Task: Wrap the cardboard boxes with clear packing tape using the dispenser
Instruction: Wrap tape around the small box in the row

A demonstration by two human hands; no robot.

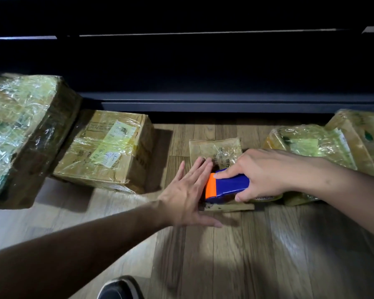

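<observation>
A small flat cardboard box (216, 151) covered in clear tape lies on the wooden floor at centre. My right hand (266, 171) grips a blue and orange tape dispenser (227, 186) and holds it down on the box's near part, index finger stretched along its top. My left hand (188, 190) lies flat with straight fingers against the box's left edge, beside the dispenser's orange end. The dispenser and both hands hide the near half of the box.
A medium taped box (108, 149) and a large taped box (20, 126) stand at the left. More taped boxes (311, 145) lie at the right. A dark low ledge (203, 102) runs along the back. A shoe tip (119, 288) shows at the bottom.
</observation>
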